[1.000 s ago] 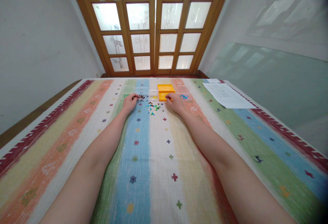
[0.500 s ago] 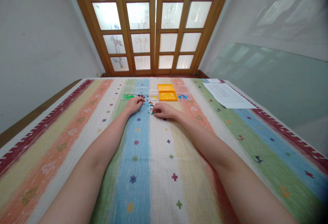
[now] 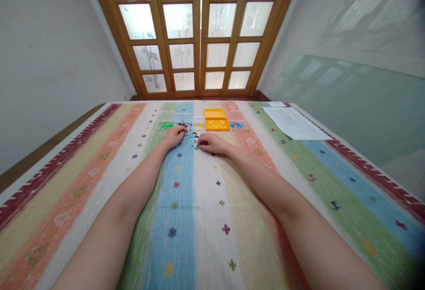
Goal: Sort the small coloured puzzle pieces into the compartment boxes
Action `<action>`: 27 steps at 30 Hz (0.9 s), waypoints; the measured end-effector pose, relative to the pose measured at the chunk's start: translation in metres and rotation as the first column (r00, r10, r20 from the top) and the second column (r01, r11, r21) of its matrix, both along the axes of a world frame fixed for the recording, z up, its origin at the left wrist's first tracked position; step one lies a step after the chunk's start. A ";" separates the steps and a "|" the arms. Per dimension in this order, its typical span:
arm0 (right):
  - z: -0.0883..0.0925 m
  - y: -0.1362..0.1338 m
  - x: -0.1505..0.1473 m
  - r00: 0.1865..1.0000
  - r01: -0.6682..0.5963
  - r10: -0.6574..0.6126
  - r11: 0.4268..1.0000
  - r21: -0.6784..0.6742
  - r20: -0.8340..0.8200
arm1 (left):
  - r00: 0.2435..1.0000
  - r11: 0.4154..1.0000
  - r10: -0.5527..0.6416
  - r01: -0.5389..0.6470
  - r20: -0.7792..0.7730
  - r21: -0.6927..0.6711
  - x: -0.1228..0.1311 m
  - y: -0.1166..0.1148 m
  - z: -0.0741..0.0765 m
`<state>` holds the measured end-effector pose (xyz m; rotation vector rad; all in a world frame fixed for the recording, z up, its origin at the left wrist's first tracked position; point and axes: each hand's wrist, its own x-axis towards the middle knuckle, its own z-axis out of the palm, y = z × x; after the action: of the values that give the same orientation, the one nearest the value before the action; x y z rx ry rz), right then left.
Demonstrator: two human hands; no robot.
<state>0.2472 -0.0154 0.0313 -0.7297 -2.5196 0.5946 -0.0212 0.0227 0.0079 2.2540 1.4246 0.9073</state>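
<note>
Small mixed pieces (image 3: pixel 194 137) in brown, blue, white and yellow lie loose on the tablecloth between my hands. My right hand (image 3: pixel 212 143) is at the right side of this pile, fingers curled down and closed; whatever they hold is too small or hidden to name. On the pile's left, my left hand (image 3: pixel 173 137) rests with its fingers bent together in front of the dark brown pieces (image 3: pixel 182 125). What is in its fingertips, if anything, cannot be made out. Just beyond stands an orange box (image 3: pixel 215 114), its lid raised, with white pieces in its base.
Clear boxes beside the orange one hold green pieces (image 3: pixel 166 125), yellow pieces (image 3: pixel 199 126) and blue pieces (image 3: pixel 237 125). A printed sheet (image 3: pixel 292 123) lies at the far right of the striped tablecloth (image 3: pixel 206 237). Wooden glazed doors (image 3: pixel 201 59) stand behind the table.
My right hand's fingers have shifted very slightly at the pile's edge. The left hand stays in place, and the view has moved by a tiny amount.
</note>
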 end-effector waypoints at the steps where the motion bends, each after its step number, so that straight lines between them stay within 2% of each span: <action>1: -0.002 0.001 0.001 0.999 0.021 -0.022 1.000 -0.015 -0.031 | 1.000 1.000 -0.001 0.001 -0.005 0.002 0.000 0.000 0.001; 5: -0.009 0.007 0.007 0.969 0.175 -0.185 0.982 -0.074 -0.166 | 0.999 0.999 -0.030 0.030 -0.040 0.014 0.003 -0.004 0.006; 10: -0.012 0.026 0.028 0.843 0.436 -0.442 0.895 -0.090 -0.308 | 0.985 0.994 -0.095 0.101 -0.144 0.031 0.015 -0.012 0.015; 13: -0.012 0.041 0.049 0.742 0.577 -0.570 0.811 -0.097 -0.352 | 0.964 0.985 -0.156 0.168 -0.214 0.038 0.025 -0.018 0.018; 17: -0.016 0.059 0.079 0.568 0.741 -0.701 0.664 -0.103 -0.431 | 0.933 0.969 -0.223 0.244 -0.283 0.038 0.034 -0.025 0.021; 21: -0.028 0.073 0.101 0.446 0.806 -0.737 0.578 -0.130 -0.509 | 0.913 0.959 -0.243 0.276 -0.328 0.058 0.037 -0.029 0.024; 27: -0.038 0.082 0.120 0.271 0.896 -0.832 0.401 -0.188 -0.484 | 0.910 0.959 -0.246 0.279 -0.333 0.053 0.040 -0.032 0.026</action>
<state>0.3672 0.0671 -0.0068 -1.5048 -1.2689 0.1483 0.0188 -0.0092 0.0337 2.6868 1.1720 0.5506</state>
